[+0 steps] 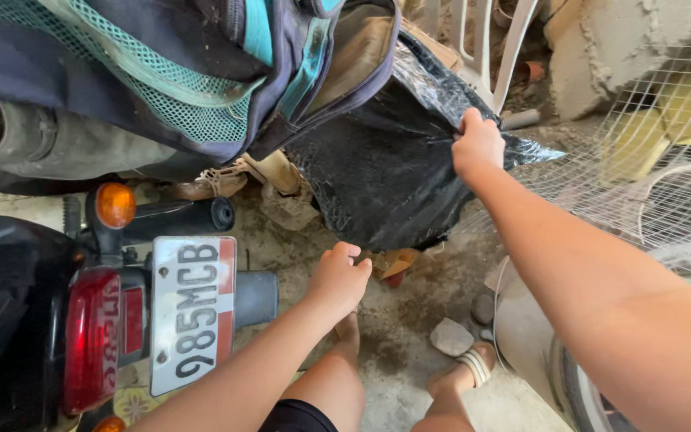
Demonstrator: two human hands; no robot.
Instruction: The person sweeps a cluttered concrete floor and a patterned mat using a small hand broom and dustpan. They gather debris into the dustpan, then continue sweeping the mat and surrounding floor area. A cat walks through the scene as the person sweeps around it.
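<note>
Black plastic bag (385, 176) hangs beside the motorcycle's rear (153, 320), under a blue backpack (201, 64). Right hand (477, 144) pinches its upper edge; left hand (339, 276) clenched at its lower edge — whether it grips plastic, cannot tell. Thin, limp, crinkly, likely tear-prone — best bunched at the rim.
</note>
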